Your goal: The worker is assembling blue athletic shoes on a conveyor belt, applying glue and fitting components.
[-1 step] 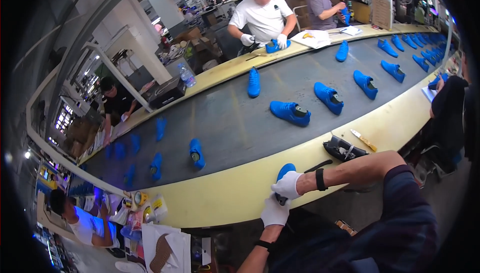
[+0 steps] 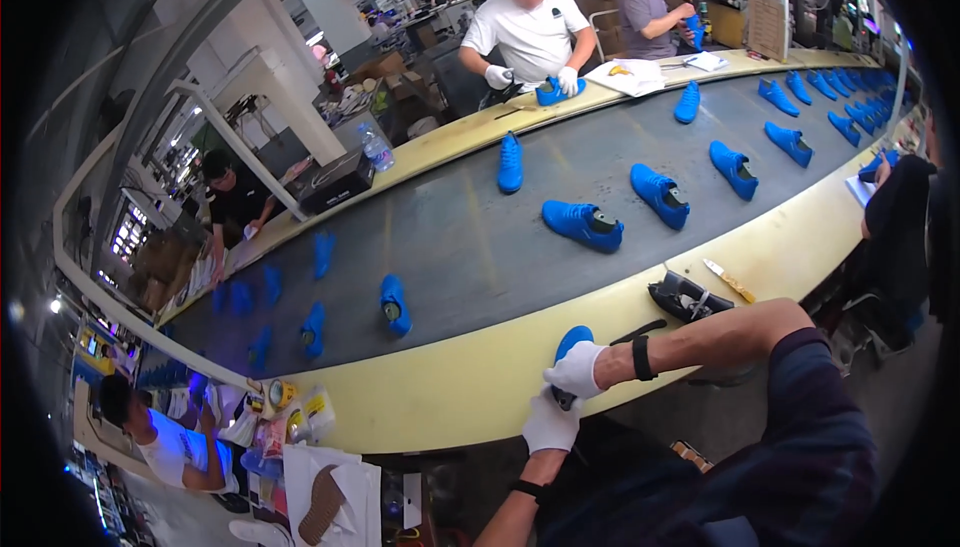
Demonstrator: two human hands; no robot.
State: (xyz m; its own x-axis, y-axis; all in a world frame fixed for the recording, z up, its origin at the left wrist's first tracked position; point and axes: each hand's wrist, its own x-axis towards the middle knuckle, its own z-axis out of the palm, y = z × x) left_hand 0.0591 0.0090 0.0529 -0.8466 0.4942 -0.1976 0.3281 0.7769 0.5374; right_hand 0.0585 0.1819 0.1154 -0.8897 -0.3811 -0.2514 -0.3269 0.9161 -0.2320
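Note:
A blue shoe (image 2: 574, 337) is held between my two white-gloved hands over the near edge of the cream worktop. My right hand (image 2: 576, 371) wraps across its middle, with the rounded blue end sticking out beyond the glove. Closer to me, my left hand (image 2: 551, 421) grips the other end, where a dark part shows between the gloves. Most of the shoe is hidden by my fingers. Just right of my right hand lies a black strap-like piece (image 2: 640, 331). Beyond my right forearm sits a black holder (image 2: 688, 299) with a grey band.
A yellow-handled knife (image 2: 730, 281) rests near the black holder. Several blue shoes (image 2: 582, 224) stand on the dark conveyor belt (image 2: 450, 237). Across it, a white-gloved co-worker (image 2: 527, 32) handles another shoe. Tape rolls (image 2: 282, 393) and a brown sole (image 2: 321, 507) are at lower left.

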